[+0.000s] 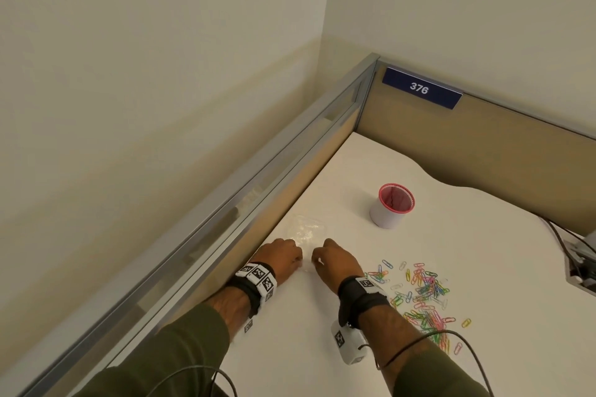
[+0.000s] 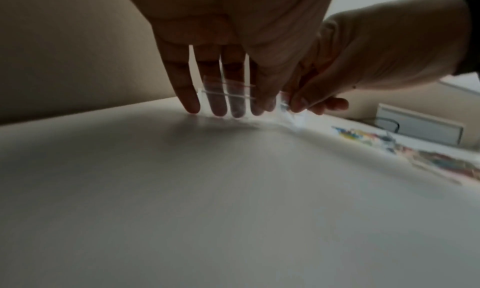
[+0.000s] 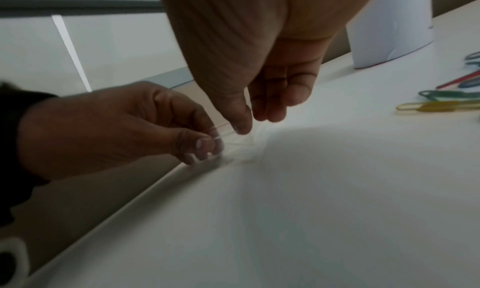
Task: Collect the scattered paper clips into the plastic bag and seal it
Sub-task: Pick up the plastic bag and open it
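A clear plastic bag point(image 1: 304, 229) lies flat on the white table near the left partition. My left hand point(image 1: 298, 263) and right hand point(image 1: 317, 263) meet at its near edge. In the left wrist view the bag's zip strip point(image 2: 226, 91) runs across my left fingers point(image 2: 219, 107), and the right hand point(image 2: 298, 105) pinches the bag's edge beside them. In the right wrist view the left hand point(image 3: 207, 144) pinches the thin clear edge, and my right thumb and fingers point(image 3: 242, 126) come down on it. Several coloured paper clips point(image 1: 422, 296) lie scattered to the right of my right wrist.
A white cup with a red rim point(image 1: 392, 206) stands upright behind the clips. A low partition point(image 1: 258, 190) runs along the table's left side and back. Cables and a socket box point(image 1: 580, 255) sit at the right edge.
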